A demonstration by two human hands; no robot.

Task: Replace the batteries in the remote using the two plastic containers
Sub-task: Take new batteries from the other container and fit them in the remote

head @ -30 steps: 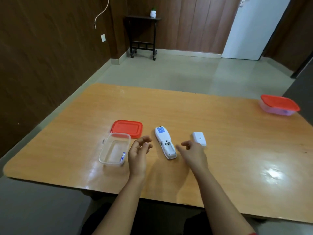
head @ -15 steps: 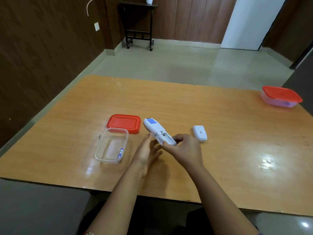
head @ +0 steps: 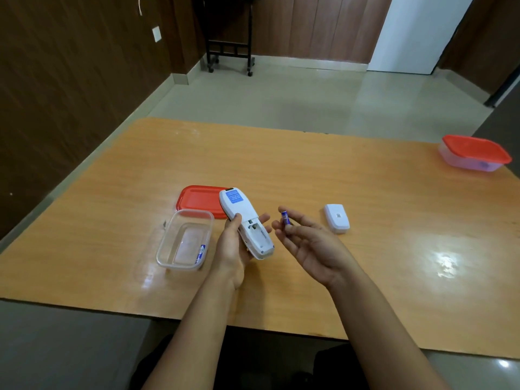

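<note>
My left hand [head: 235, 250] holds the white remote [head: 242, 220] back side up, above the table, its battery bay uncovered. My right hand [head: 312, 244] pinches a small blue battery [head: 285, 218] upright at its fingertips, just right of the remote. The remote's white battery cover [head: 336, 218] lies on the table to the right. An open clear container [head: 168, 246] stands at the left with one blue-and-white battery [head: 200, 253] inside. Its red lid [head: 197, 201] lies behind it. A second container with a red lid on [head: 475, 156] sits at the far right edge.
The wooden table [head: 309, 164] has its near edge right in front of me. Beyond it are a tiled floor, a dark wood wall at the left, and a small black wheeled stand [head: 229, 52] by the far wall.
The remote lay on the table a second ago; my right hand lifted it and my left hand took it over. My right hand now holds a battery away from the remote.
</note>
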